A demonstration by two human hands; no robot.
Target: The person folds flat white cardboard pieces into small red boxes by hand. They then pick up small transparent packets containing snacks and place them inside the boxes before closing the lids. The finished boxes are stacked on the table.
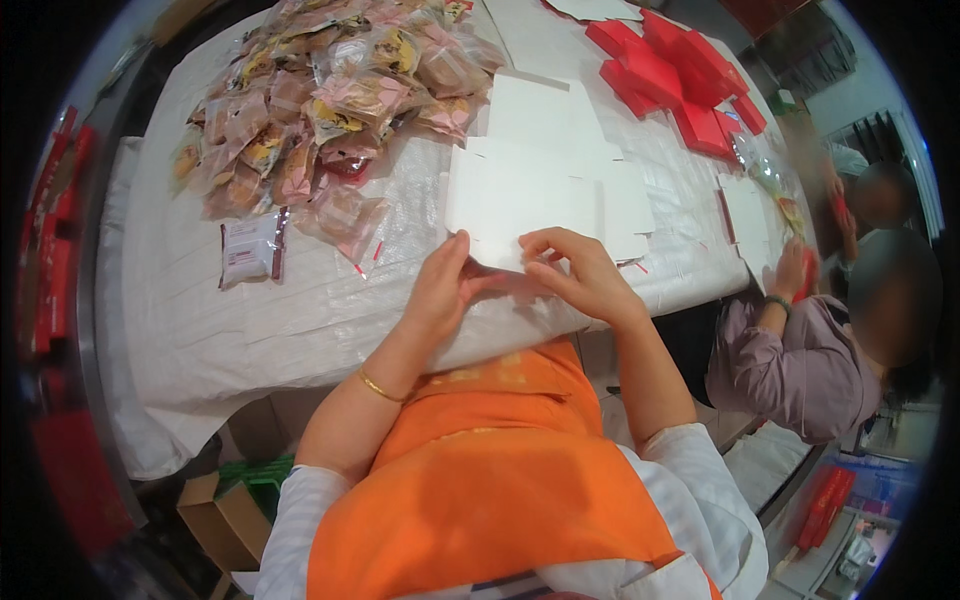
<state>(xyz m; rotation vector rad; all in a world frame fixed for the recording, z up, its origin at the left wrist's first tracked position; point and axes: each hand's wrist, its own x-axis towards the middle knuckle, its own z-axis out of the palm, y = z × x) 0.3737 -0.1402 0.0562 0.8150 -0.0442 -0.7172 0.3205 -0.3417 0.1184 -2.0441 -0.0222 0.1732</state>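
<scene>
A white unfolded cardboard box (pixel 540 190) lies on the table in front of me, its slit flaps spread out. My left hand (pixel 440 285) grips its near left corner, thumb along the edge and the other fingers partly underneath. With fingers bent and pinched together, my right hand (pixel 582 272) holds the near edge a little further right. Left of the box rises a big heap of clear-wrapped food packets (pixel 340 100) with pink and yellow printing. A white and dark red sachet (pixel 253 250) lies by itself in front of the heap.
A white plastic sheet (pixel 270 340) covers the table. Several red folded boxes (pixel 680 80) are stacked at the far right. To my right, a co-worker (pixel 800 360) in a mauve top handles something red beside another white box piece (pixel 748 220). A brown carton (pixel 222 520) stands below, left.
</scene>
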